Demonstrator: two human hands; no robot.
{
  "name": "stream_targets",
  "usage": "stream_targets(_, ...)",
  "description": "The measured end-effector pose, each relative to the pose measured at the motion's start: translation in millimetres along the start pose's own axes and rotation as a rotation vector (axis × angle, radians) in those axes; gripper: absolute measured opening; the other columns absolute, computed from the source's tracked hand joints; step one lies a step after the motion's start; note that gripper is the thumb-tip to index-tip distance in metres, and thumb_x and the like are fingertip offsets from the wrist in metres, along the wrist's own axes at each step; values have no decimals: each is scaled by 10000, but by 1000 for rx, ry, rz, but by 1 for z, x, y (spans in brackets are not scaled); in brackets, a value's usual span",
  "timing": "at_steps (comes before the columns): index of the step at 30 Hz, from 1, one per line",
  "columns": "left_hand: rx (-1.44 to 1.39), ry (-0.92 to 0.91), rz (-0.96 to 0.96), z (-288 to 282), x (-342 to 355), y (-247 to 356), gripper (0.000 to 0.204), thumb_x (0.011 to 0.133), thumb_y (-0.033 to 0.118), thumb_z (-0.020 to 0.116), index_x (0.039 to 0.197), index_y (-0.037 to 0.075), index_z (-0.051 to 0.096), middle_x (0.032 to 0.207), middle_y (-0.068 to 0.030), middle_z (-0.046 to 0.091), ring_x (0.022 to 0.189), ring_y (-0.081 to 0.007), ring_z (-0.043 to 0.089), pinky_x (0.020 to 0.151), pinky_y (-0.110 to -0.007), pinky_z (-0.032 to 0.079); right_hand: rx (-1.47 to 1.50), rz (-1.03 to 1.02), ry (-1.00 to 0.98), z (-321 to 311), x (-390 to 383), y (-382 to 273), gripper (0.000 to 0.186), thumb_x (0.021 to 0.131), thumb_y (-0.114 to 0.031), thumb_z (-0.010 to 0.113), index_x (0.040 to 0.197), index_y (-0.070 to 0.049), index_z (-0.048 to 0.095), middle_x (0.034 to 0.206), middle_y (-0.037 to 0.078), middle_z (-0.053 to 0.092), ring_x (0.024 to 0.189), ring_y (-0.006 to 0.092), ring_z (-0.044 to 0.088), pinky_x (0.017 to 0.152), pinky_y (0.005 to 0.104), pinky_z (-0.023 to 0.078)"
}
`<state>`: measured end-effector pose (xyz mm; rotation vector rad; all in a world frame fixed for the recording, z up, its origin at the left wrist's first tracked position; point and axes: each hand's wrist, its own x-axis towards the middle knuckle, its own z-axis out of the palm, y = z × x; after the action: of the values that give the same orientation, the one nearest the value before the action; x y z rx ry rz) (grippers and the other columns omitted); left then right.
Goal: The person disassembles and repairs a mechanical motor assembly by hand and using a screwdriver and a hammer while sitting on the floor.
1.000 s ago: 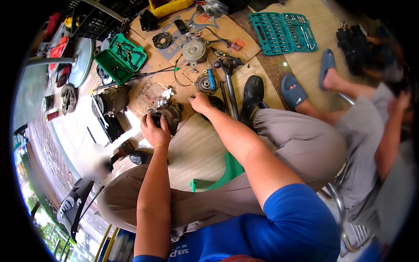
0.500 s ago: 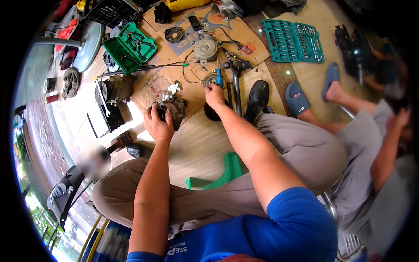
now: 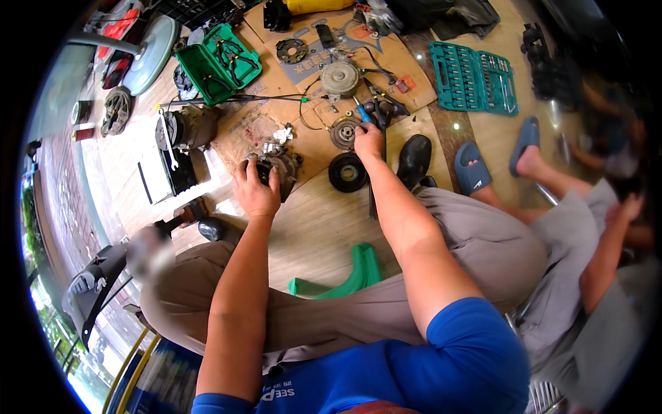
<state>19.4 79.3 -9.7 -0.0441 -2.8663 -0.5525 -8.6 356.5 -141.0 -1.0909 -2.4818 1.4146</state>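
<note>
My left hand [image 3: 256,188] curls its fingers round a rounded metal machine part [image 3: 287,172], which looks like a small compressor or motor housing, at the cardboard's near edge. In my right hand [image 3: 369,142] is a blue-handled screwdriver [image 3: 363,114], its blade pointing away from me. Just left of that hand lies a round metal disc [image 3: 344,132]. Nearer to me a black pulley wheel [image 3: 347,172] rests on the floor. Crumpled white paper [image 3: 283,134] sits beyond the housing.
On the cardboard [image 3: 256,110] are a round motor [image 3: 339,79] with wires, a flat ring plate [image 3: 292,50] and pliers. A green tool case [image 3: 214,81] stands open at left, a socket set [image 3: 473,77] at right. Another person's slippered foot [image 3: 472,165] is at right.
My right hand has moved slightly right and away with the screwdriver, which now tilts, uncovering the disc and the pulley wheel. My left hand stays on the housing. The view has shifted a little.
</note>
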Motion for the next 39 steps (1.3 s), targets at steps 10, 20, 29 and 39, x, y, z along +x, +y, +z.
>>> stream_targets(10,0,-31,-10,-1,3,5,512,798,351,722,1226,97,601,1231,-171,548,1146,-374,496,961,-474,416,177,147,-56,17,21,31,264,849,-220,681,993,-2,719,936,236,708,885,356,696,823,411,526)
stream_targets(20,28,-12,-23,-3,2,2,518,775,358,735,1206,106,600,1241,-154,546,1142,-361,495,934,-463,413,641,596,-500,29,60,-75,276,978,-357,601,944,-84,579,733,51,632,594,170,577,509,330,414)
stream_targets(29,8,-36,-41,-8,0,2,513,788,296,738,1231,86,587,1241,-187,546,1141,-385,512,969,-463,418,747,723,-486,27,98,-96,211,959,-276,640,942,-77,572,662,42,577,506,161,525,421,298,378)
stream_targets(39,3,-20,-28,-6,2,4,502,766,338,744,1193,111,606,1226,-155,551,1120,-362,514,927,-459,424,958,789,-475,-2,135,-66,272,975,-324,601,1000,-59,547,765,59,580,637,168,550,526,272,450)
